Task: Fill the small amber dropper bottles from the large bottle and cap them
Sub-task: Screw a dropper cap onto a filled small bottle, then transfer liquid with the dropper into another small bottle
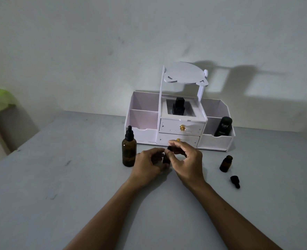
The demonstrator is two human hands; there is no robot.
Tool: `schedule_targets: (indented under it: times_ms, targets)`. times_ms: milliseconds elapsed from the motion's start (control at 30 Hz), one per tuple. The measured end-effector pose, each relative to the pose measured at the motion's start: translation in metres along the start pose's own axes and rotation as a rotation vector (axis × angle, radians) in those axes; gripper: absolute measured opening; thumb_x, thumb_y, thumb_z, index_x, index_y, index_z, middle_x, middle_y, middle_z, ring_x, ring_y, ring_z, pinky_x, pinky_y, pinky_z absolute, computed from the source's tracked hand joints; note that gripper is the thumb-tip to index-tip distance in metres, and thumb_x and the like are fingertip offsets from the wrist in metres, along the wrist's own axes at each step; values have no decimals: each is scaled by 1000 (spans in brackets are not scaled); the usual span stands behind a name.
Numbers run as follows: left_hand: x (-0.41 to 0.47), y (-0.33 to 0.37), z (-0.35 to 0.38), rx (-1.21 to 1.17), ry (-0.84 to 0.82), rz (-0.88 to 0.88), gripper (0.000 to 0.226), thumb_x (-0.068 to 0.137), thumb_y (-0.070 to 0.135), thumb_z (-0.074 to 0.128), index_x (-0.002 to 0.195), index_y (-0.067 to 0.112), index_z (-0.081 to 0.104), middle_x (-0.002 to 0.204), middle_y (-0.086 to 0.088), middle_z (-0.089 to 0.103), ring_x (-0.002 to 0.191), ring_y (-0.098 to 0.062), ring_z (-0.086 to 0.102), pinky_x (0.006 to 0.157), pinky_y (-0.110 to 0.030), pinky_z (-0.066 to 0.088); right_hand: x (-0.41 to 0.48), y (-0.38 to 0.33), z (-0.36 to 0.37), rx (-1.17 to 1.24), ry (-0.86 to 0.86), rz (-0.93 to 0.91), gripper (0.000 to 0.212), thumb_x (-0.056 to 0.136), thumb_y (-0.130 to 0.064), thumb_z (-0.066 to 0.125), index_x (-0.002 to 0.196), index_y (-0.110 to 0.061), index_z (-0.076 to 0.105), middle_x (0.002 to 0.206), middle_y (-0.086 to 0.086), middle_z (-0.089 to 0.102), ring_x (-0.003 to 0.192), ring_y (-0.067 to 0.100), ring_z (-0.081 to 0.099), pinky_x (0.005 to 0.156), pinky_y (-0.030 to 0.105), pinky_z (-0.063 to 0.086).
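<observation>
The large amber bottle (129,153) with a black dropper cap stands upright on the grey table, just left of my hands. My left hand (150,164) is closed around a small amber bottle (166,159), mostly hidden between my fingers. My right hand (187,160) pinches a black dropper cap (170,148) right above that bottle. A second small amber bottle (226,163) stands uncapped to the right, with its black dropper cap (235,181) lying on the table in front of it.
A white desktop organizer (143,121) with two gold-knobbed drawers stands against the wall behind my hands. It holds a black bottle (178,106) in the middle and a dark Kahf bottle (223,126) at right. The table's left edge (13,150) drops off.
</observation>
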State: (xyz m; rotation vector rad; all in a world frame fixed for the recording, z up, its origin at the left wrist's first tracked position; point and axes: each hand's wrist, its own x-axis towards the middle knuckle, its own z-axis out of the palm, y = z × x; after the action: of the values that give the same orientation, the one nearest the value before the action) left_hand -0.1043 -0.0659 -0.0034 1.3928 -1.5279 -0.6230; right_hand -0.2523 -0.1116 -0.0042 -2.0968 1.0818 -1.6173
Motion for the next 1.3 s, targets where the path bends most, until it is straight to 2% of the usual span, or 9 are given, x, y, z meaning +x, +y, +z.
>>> schedule_targets:
  times_ms: [133, 267, 367, 500, 600, 700, 833, 1000, 1300]
  targets:
    - [-13, -5, -11, 103, 55, 16, 55, 80, 26, 83, 132, 21, 64, 111, 3, 74, 93, -6, 69, 86, -17, 57, 12, -22, -6, 30, 58, -69, 32, 85, -28, 72, 113, -13, 72, 101, 0, 74, 91, 11, 69, 79, 29, 60]
    - [-21, 10, -35, 81, 364, 167, 16, 80, 21, 82, 96, 22, 80, 78, 11, 76, 66, -5, 69, 63, -25, 58, 31, -56, 2, 131, 104, -115, 24, 85, -17, 72, 108, -11, 73, 94, -2, 72, 87, 12, 67, 74, 29, 56]
    - [-23, 20, -59, -27, 576, 223, 6, 81, 17, 79, 75, 18, 77, 62, 9, 71, 53, -8, 66, 56, -24, 54, 43, -81, 19, 247, 44, -27, 23, 84, -12, 73, 106, -18, 73, 93, -6, 71, 85, 15, 67, 72, 30, 56]
    - [-20, 8, -83, -76, 663, 153, 11, 76, 29, 76, 83, 20, 77, 69, 6, 74, 65, -11, 69, 57, -20, 52, 52, -90, 44, 316, -116, 185, 25, 84, -20, 76, 108, -26, 72, 97, -10, 71, 89, 11, 66, 71, 26, 54]
    - [-13, -18, -96, -77, 495, 11, 46, 70, 43, 78, 113, 27, 72, 99, 12, 74, 91, -5, 70, 67, -17, 54, 52, -89, 60, 266, -204, 235, 30, 84, -30, 76, 114, -25, 70, 103, -11, 71, 95, 8, 66, 76, 25, 56]
    - [-11, -36, -102, -101, 263, -63, 74, 63, 47, 80, 133, 31, 61, 118, 11, 70, 108, -3, 66, 84, -29, 59, 48, -87, 72, 219, -248, 227, 32, 85, -32, 75, 116, -22, 71, 104, -12, 71, 92, 6, 66, 78, 19, 54]
    - [-8, -44, -101, -139, 142, -87, 57, 67, 30, 82, 122, 22, 70, 110, 7, 76, 106, -8, 71, 94, -46, 58, 47, -85, 80, 191, -274, 225, 23, 88, -28, 73, 108, -16, 76, 96, -6, 75, 82, 2, 67, 68, 13, 49]
    - [-7, -44, -99, -162, 114, -71, 42, 76, 10, 83, 116, 17, 74, 102, 0, 79, 97, -16, 75, 93, -44, 59, 48, -83, 82, 209, -245, 221, 16, 87, -21, 74, 100, -12, 79, 92, -2, 77, 80, 3, 69, 68, 13, 52]
    - [-4, -50, -100, -197, 94, -74, 55, 65, 32, 85, 116, 16, 74, 104, -2, 79, 99, -21, 75, 94, -48, 58, 49, -86, 89, 243, -153, 200, 10, 84, -7, 75, 92, -4, 80, 79, 2, 71, 71, 7, 65, 66, 12, 49]
